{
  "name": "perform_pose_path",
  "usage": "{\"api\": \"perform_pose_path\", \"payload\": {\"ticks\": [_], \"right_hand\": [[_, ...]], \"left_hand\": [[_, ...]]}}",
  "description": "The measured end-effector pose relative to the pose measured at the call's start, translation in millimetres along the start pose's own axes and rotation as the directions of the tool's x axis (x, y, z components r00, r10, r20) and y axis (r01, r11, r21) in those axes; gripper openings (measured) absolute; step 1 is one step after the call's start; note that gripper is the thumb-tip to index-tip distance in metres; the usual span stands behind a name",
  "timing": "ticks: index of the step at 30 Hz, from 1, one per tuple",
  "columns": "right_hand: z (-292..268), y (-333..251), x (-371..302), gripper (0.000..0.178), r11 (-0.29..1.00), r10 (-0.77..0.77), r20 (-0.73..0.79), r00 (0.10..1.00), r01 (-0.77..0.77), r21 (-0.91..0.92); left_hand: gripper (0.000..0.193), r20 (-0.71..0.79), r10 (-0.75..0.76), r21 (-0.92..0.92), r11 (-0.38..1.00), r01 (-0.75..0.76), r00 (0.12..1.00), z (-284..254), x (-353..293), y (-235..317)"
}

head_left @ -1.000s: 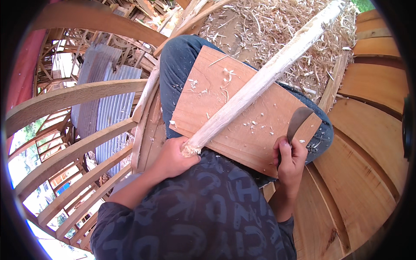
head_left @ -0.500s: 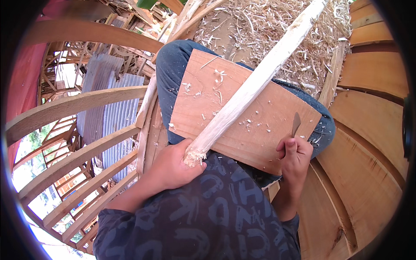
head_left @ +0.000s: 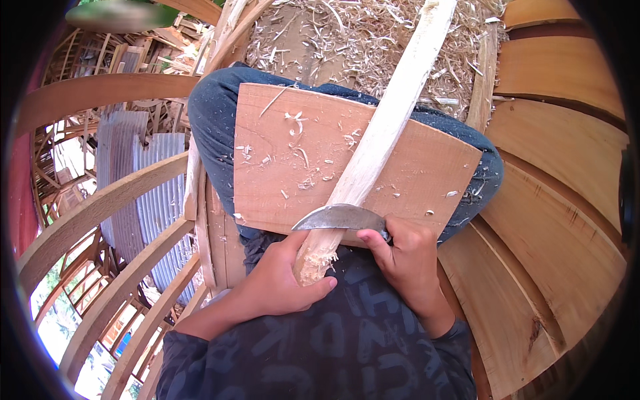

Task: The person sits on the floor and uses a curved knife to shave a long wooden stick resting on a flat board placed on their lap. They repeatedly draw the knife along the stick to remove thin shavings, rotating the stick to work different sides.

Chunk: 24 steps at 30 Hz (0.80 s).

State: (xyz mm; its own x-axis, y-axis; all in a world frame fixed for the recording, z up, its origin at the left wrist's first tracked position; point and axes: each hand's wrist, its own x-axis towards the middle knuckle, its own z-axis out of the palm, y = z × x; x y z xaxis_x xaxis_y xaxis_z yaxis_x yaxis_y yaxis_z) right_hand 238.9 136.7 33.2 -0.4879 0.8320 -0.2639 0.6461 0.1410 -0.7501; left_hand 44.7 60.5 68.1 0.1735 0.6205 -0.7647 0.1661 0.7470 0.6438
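Note:
My left hand (head_left: 283, 280) is closed around the near end of a long pale peeled wooden pole (head_left: 380, 133), whose end is rough and splintered. The pole slants away to the upper right, over a flat wooden board (head_left: 280, 180) lying across my lap. In my right hand (head_left: 407, 257) is a knife with a broad curved blade (head_left: 340, 217), gripped by its handle, which the fingers mostly hide. The blade lies crosswise over the pole just beyond my left hand, its tip pointing left. Small curled shavings (head_left: 297, 123) are scattered on the board.
Beyond my knees a heap of wood shavings (head_left: 347, 33) covers the plank floor. Curved planks (head_left: 553, 140) form a wall on the right. Bare wooden ribs (head_left: 120, 173) stand on the left, with corrugated metal sheets (head_left: 163, 200) outside them.
My right hand has brought the knife left from the board's right side onto the pole. The view has shifted, and the pole stands a little steeper.

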Motion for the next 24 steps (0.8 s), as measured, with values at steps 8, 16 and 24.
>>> {"api": "perform_pose_path", "payload": {"ticks": [8,16,24], "right_hand": [[-1,-3,7,0.054,0.977,0.070,-0.085,0.994,-0.085,-0.197],[-10,4,17,0.052,0.916,0.085,-0.196,0.977,-0.154,-0.372],[-52,35,14,0.052,0.926,0.356,-0.398,0.846,-0.378,0.025]], "left_hand": [[0.052,0.000,0.157,-0.114,0.981,-0.156,0.988,-5,8,-17],[0.048,0.076,0.164,-0.237,0.961,-0.142,0.983,-17,9,-20],[0.052,0.191,0.099,-0.456,0.890,-0.001,0.977,-33,8,-20]]}}
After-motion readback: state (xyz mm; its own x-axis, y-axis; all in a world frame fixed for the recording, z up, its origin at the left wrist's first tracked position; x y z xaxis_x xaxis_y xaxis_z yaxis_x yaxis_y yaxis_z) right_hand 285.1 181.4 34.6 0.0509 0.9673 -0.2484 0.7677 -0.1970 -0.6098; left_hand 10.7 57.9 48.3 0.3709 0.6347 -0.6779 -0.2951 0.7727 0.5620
